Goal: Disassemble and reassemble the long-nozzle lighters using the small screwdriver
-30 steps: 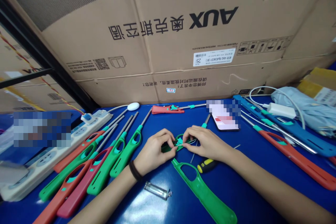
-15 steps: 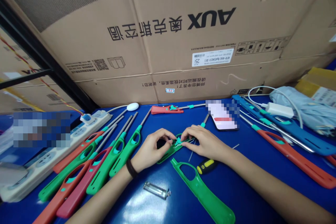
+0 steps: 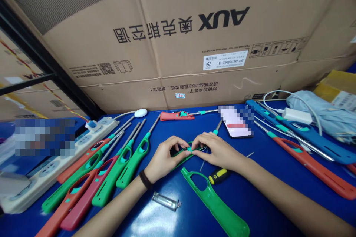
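An opened green gas lighter (image 3: 180, 163) lies under my hands, its inside showing and its metal tube pointing to the back right. At its turquoise trigger (image 3: 189, 149), my left hand (image 3: 166, 155) pinches with thumb and forefinger. From the other side my right hand (image 3: 213, 149) closes thumb and fingers on the same small part, beside thin white wires. Their fingertips almost meet and hide part of the trigger. In front lies the loose green handle half (image 3: 215, 202). A clear lighter fuel tank (image 3: 166, 201) rests nearer me, and a black-and-yellow screwdriver (image 3: 219, 176) lies below my right wrist.
Several gas lighters (image 3: 111, 177) lie at the left beside a white power strip (image 3: 52, 163). A red opened lighter (image 3: 176, 116) and a phone (image 3: 236, 127) are at the back. Blue lighters (image 3: 314, 139) and a red-orange lighter (image 3: 314, 166) lie right. A large carton (image 3: 178, 55) stands behind.
My left hand has shifted slightly right and forward, bringing its thumb and forefinger onto the turquoise trigger beside my right fingertips. My right hand stays almost still.
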{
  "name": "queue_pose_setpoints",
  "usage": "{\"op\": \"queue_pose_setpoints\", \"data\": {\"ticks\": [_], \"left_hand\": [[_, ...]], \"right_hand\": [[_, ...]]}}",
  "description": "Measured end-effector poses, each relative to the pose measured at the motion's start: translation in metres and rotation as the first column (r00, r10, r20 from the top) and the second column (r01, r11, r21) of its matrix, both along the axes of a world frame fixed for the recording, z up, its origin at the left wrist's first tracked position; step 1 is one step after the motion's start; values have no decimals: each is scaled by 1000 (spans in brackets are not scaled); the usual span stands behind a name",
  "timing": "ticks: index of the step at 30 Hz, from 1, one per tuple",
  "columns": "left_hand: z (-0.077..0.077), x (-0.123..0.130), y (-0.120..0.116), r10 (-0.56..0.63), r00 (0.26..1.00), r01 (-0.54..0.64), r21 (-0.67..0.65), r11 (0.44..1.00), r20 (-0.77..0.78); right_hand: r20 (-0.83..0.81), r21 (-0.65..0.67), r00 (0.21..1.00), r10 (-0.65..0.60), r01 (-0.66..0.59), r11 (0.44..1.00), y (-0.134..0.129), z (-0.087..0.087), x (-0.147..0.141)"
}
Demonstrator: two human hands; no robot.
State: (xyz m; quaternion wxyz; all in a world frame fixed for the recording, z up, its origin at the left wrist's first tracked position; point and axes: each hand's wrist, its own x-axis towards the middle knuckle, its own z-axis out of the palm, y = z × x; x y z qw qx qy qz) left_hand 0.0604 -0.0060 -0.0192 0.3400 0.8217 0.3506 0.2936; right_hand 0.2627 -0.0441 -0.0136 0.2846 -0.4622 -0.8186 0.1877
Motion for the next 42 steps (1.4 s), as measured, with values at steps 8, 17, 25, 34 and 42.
{"op": "queue_pose_setpoints", "data": {"ticks": [8, 17, 25, 34, 42], "left_hand": [[1, 1, 1, -39, 999, 38, -23, 999, -28], [3, -1, 2, -99, 994, 97, -26, 995, -55], [8, -11, 12, -104, 990, 108, 31, 994, -95], [11, -8, 5, -38, 990, 56, 129, 990, -133], [4, -4, 4, -30, 984, 60, 168, 984, -175]], "right_hand": [[-1, 2, 1000, -4, 4, 1000, 1, 0, 0], [17, -3, 1000, 5, -5, 1000, 1, 2, 1], [7, 42, 999, 32, -33, 999, 4, 20, 34], [37, 11, 999, 9, -9, 1000, 5, 7, 24], [207, 107, 978, -31, 9, 994, 3, 11, 19]]}}
